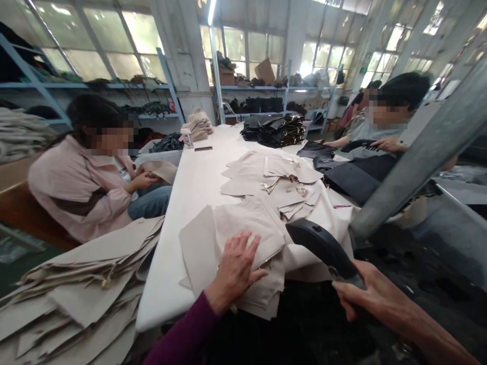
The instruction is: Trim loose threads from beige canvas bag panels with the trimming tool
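On the left, a co-worker in a pink jacket is sitting on a brown chair. Opposite, a co-worker in a grey shirt is handling black panels, while a thick metal pole is slanting across in front. A black stack with metal rings is lying toward the white table's far end; a dark flat bar is resting near a small clear container. Behind, blue-framed shelves are holding cardboard boxes, and a fluorescent tube is glowing before tall windows.

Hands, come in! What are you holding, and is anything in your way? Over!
Left hand spread on beige fabric. Right hand gripping black tool. Slanted metal post at right, perhaps in the way.
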The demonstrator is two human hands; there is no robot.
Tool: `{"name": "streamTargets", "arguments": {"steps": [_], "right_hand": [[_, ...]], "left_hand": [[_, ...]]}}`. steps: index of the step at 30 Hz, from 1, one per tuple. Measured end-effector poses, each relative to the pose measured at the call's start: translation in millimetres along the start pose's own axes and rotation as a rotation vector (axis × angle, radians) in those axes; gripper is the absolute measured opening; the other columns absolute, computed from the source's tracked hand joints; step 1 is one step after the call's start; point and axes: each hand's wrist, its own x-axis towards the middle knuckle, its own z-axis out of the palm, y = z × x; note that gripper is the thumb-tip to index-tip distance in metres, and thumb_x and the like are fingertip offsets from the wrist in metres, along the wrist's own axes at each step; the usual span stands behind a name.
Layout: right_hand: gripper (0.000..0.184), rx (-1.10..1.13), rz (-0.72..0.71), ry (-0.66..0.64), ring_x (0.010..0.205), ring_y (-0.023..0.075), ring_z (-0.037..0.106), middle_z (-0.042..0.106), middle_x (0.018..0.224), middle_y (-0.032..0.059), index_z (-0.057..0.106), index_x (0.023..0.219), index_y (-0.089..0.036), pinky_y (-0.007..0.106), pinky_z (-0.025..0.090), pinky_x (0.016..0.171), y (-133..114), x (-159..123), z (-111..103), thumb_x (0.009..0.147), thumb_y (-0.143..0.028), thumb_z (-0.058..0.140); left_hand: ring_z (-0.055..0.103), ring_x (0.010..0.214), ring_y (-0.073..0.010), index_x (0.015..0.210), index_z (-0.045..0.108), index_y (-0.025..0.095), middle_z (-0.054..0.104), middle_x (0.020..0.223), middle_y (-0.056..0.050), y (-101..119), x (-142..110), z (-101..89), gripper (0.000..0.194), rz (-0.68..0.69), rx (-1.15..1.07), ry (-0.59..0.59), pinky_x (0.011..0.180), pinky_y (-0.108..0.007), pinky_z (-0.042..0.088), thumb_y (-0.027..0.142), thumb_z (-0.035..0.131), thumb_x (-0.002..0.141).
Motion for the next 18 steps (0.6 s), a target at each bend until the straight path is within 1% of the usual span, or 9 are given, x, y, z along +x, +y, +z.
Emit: {"name": "streamTargets", "arguments": {"steps": [2, 3, 5, 8, 9, 11, 15, 16, 18], "right_hand": [[0.013, 0.025, 0.036, -0.003, 0.049, 0.0144, 0.056, 0.060, 0.049, -0.0035, 0.049, 0.069, -0.019, 0.024, 0.042, 0.054, 13.1, -11.4, -1.8, 0.082, -0.021, 0.048], [0.015, 0.033, 0.054, -0.009, 0.050, 0.0144, 0.056, 0.060, 0.050, -0.0036, 0.049, 0.069, -0.019, 0.025, 0.042, 0.054, 18.6, -15.8, -1.5, 0.083, -0.021, 0.048], [0.017, 0.035, 0.089, -0.028, 0.050, 0.0144, 0.055, 0.059, 0.050, -0.0039, 0.048, 0.068, -0.020, 0.024, 0.043, 0.054, 26.6, -22.0, -0.3, 0.084, -0.023, 0.048], [0.016, 0.026, 0.115, -0.052, 0.049, 0.0143, 0.054, 0.057, 0.048, -0.0046, 0.048, 0.068, -0.020, 0.024, 0.042, 0.054, 31.5, -25.8, -0.1, 0.083, -0.022, 0.049], [0.015, 0.026, 0.121, -0.063, 0.049, 0.0141, 0.054, 0.056, 0.049, -0.0046, 0.048, 0.068, -0.020, 0.024, 0.042, 0.054, 31.8, -26.0, -0.5, 0.083, -0.021, 0.049], [0.016, 0.028, 0.116, -0.075, 0.051, 0.0137, 0.053, 0.056, 0.051, -0.0046, 0.047, 0.066, -0.020, 0.023, 0.042, 0.055, 31.7, -25.6, -1.4, 0.082, -0.021, 0.049], [0.019, -0.004, 0.118, -0.104, 0.055, 0.0137, 0.052, 0.055, 0.054, -0.0046, 0.046, 0.064, -0.021, 0.022, 0.042, 0.058, 31.6, -24.3, -1.7, 0.082, -0.023, 0.052], [0.019, -0.012, 0.121, -0.108, 0.056, 0.0139, 0.052, 0.055, 0.055, -0.0043, 0.046, 0.064, -0.020, 0.022, 0.042, 0.058, 32.1, -24.2, -1.4, 0.082, -0.023, 0.052], [0.018, -0.019, 0.133, -0.110, 0.056, 0.0143, 0.053, 0.055, 0.055, -0.0038, 0.047, 0.064, -0.020, 0.022, 0.042, 0.057, 33.9, -24.4, -0.8, 0.081, -0.023, 0.051]], "left_hand": [[0.046, 0.110, -0.0338, 0.127, 0.044, 0.016, 0.051, 0.121, -0.016, 3.6, 12.4, 4.0, 0.068, 0.052, 0.070, -0.231, 0.092, -0.048, 0.039, 0.039, 0.069, 0.068], [0.049, 0.105, -0.0326, 0.124, 0.046, 0.015, 0.053, 0.115, -0.016, 0.9, 18.9, 6.0, 0.065, 0.054, 0.075, -0.310, 0.087, -0.045, 0.042, 0.037, 0.070, 0.067], [0.053, 0.094, -0.0281, 0.116, 0.051, 0.015, 0.056, 0.104, -0.013, -9.9, 31.1, 8.4, 0.051, 0.082, 0.028, -0.403, 0.080, -0.039, 0.045, 0.034, 0.066, 0.071], [0.055, 0.082, -0.0210, 0.097, 0.056, 0.017, 0.057, 0.093, -0.008, -25.1, 42.5, 8.6, 0.019, 0.143, -0.069, -0.432, 0.077, -0.032, 0.044, 0.026, 0.053, 0.080], [0.054, 0.080, -0.0196, 0.093, 0.056, 0.018, 0.057, 0.090, -0.007, -26.8, 43.1, 8.3, 0.014, 0.150, -0.088, -0.435, 0.077, -0.031, 0.044, 0.024, 0.049, 0.082], [0.054, 0.081, -0.0197, 0.092, 0.055, 0.018, 0.056, 0.091, -0.007, -24.5, 39.5, 7.6, 0.014, 0.146, -0.097, -0.428, 0.078, -0.031, 0.043, 0.024, 0.050, 0.081], [0.050, 0.096, -0.0252, 0.107, 0.048, 0.017, 0.053, 0.104, -0.010, -13.8, 27.7, 3.1, 0.038, 0.124, -0.081, -0.399, 0.085, -0.036, 0.042, 0.030, 0.060, 0.073], [0.049, 0.098, -0.0252, 0.107, 0.048, 0.017, 0.052, 0.106, -0.010, -13.3, 26.8, 1.2, 0.037, 0.123, -0.085, -0.400, 0.086, -0.036, 0.042, 0.028, 0.060, 0.073], [0.051, 0.093, -0.0223, 0.102, 0.049, 0.017, 0.053, 0.102, -0.009, -14.9, 27.2, -2.3, 0.025, 0.125, -0.110, -0.413, 0.084, -0.034, 0.042, 0.021, 0.052, 0.077]]}}
